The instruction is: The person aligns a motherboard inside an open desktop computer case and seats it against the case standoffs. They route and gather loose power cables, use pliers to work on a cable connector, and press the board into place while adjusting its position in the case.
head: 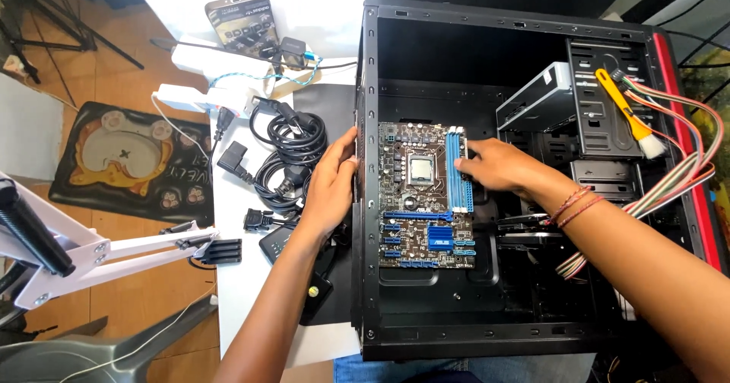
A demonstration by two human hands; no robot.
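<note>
open black computer case (532,330), lying on its side on a white table (243,276), interior facing up. motherboard (426,197), brown with blue slots and a square silver processor, sits flat inside the case near its rear wall. left hand (331,185): fingers curled over the case's rear edge, gripping it just beside the motherboard. right hand (498,166): reaching in from the right, fingertips touching the motherboard's edge by the blue memory slots; a firm grasp cannot be told. yellow-handled brush (623,109) resting on the drive cage. coiled black power cables (285,151) on the table left of the case.
</note>
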